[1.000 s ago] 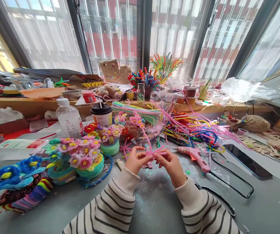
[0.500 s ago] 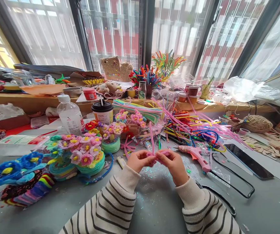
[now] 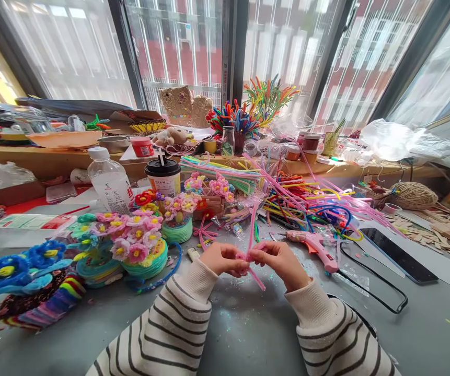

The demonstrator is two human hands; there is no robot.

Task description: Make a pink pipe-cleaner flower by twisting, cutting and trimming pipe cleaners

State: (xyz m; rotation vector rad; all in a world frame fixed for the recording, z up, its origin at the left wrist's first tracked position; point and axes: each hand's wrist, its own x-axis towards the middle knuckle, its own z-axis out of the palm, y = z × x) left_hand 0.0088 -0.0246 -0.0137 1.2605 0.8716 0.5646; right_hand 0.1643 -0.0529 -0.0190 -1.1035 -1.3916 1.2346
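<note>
My left hand [image 3: 225, 259] pinches a looped bunch of pink pipe cleaner [image 3: 253, 230] over the middle of the table. Thumb and forefinger of my right hand [image 3: 277, 261] are closed on the same piece, right beside the left fingertips. One straight end of it rises above my hands, and another slants down to the right below them. The bent part between the fingers is partly hidden. A pink glue gun [image 3: 314, 248] lies to the right of my right hand. Left of my left hand stand pipe-cleaner flowers [image 3: 136, 235] in a turquoise coiled pot [image 3: 146, 266].
A heap of loose pipe cleaners [image 3: 307, 196] lies behind my hands. A lidded cup [image 3: 163, 180] and a plastic bottle [image 3: 110, 183] stand at the back left. On the right are a phone [image 3: 399, 256], the glue gun's black cord [image 3: 381, 290] and a twine ball [image 3: 416, 195].
My hands have drawn slightly apart. A pink end now points down to the right below the fingers, and the upright end leans more to the right.
</note>
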